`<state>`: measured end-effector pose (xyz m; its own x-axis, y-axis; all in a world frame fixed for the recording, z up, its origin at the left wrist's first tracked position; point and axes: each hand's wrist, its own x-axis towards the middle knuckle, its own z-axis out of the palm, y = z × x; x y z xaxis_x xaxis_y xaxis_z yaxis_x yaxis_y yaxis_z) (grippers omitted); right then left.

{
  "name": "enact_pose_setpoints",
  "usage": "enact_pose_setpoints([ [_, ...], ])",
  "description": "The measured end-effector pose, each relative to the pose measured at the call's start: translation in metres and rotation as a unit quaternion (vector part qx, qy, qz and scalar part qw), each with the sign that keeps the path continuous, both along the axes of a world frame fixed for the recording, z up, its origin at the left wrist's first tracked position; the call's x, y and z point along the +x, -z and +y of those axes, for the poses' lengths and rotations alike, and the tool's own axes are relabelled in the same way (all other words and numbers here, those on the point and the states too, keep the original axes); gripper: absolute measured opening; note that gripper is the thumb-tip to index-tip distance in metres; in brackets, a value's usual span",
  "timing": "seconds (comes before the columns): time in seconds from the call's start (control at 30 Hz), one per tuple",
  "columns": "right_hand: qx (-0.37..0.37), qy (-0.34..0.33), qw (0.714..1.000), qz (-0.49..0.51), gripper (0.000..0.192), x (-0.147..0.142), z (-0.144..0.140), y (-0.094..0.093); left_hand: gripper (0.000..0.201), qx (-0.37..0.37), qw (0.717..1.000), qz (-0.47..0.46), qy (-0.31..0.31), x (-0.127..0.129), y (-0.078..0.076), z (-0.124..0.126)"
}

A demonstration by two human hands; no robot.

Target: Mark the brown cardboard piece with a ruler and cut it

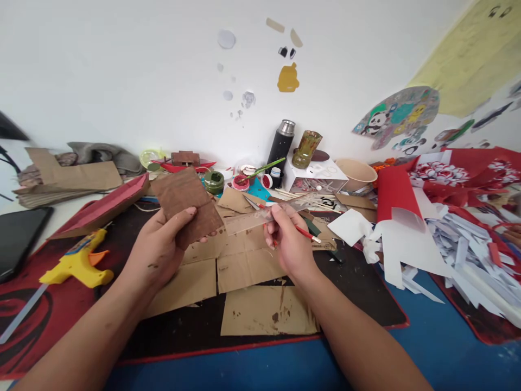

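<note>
My left hand (160, 247) holds up a brown-painted cardboard rectangle (185, 203) above the work mat. My right hand (287, 239) grips a clear plastic ruler (260, 216) that stretches left toward that piece, and the same hand pinches a thin red pencil (306, 232) pointing right. Below both hands lie several flat cardboard sheets (248, 266) stained with brown paint, spread over a dark mat (358, 293).
A yellow glue gun (79, 265) lies at the left on the mat. A black flask (280, 145), paint pots (214, 182), a white box (315, 176) and a paper bowl (356, 172) stand along the wall. White paper scraps (459, 250) and red paper (393, 193) pile up at right.
</note>
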<state>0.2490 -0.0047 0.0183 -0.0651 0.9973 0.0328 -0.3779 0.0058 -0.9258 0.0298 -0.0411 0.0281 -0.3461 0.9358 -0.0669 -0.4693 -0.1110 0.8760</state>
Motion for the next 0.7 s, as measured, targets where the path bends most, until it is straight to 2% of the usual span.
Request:
enact_pose_setpoints([
  [0.23,0.0,-0.023,0.999,-0.036,0.052,-0.002,-0.001,0.0069,0.035,-0.029,0.998,-0.002,0.052,0.0015,0.0008,-0.0051],
  [0.37,-0.002,-0.027,0.998,-0.049,0.052,-0.0014,-0.0011,0.0095,0.039,-0.025,0.997,-0.005,0.07,0.0016,0.0024,-0.0065],
  [0.53,-0.006,-0.035,0.998,-0.059,0.053,-0.0012,-0.0034,0.0096,0.046,-0.028,0.997,0.001,0.07,0.0031,0.0037,-0.0078],
  [0.7,0.001,-0.039,0.997,-0.062,0.053,-0.0016,-0.0053,0.0075,0.044,-0.041,0.997,0.011,0.07,0.0058,0.0032,-0.0087],
])
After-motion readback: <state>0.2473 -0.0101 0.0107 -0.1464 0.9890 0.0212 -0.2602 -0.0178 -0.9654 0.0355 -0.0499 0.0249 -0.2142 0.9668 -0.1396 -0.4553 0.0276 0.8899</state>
